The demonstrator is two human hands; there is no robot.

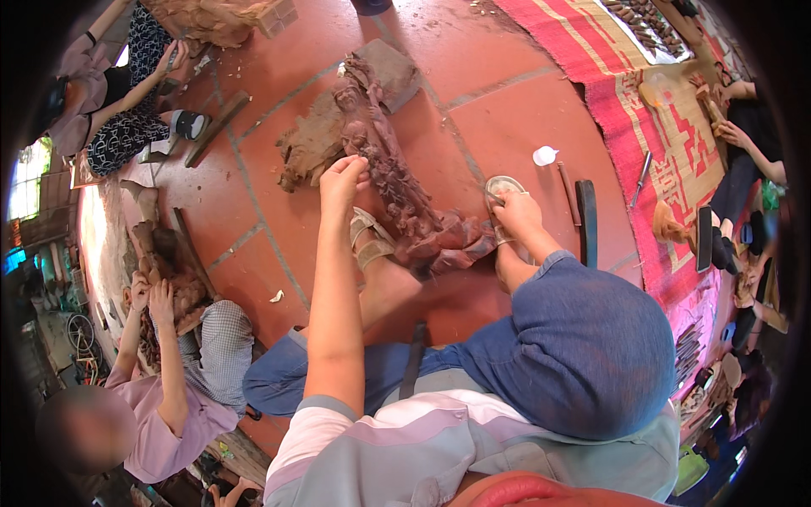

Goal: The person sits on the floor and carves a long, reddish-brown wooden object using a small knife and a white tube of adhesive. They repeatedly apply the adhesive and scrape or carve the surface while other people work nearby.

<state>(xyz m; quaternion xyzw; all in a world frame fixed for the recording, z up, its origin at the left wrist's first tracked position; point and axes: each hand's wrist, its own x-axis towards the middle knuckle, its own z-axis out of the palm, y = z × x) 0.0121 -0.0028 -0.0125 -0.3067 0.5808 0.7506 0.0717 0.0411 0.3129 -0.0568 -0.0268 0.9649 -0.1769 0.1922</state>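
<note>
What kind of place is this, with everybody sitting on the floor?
It looks like a wood-carving workshop. A long carved wooden figure lies on the red tiled floor, steadied by the person's left hand. Another person works on a second carving nearby, and rows of tools lie on a woven mat.

head-worn fisheye, looking steeply down, close over lap and floor
</note>
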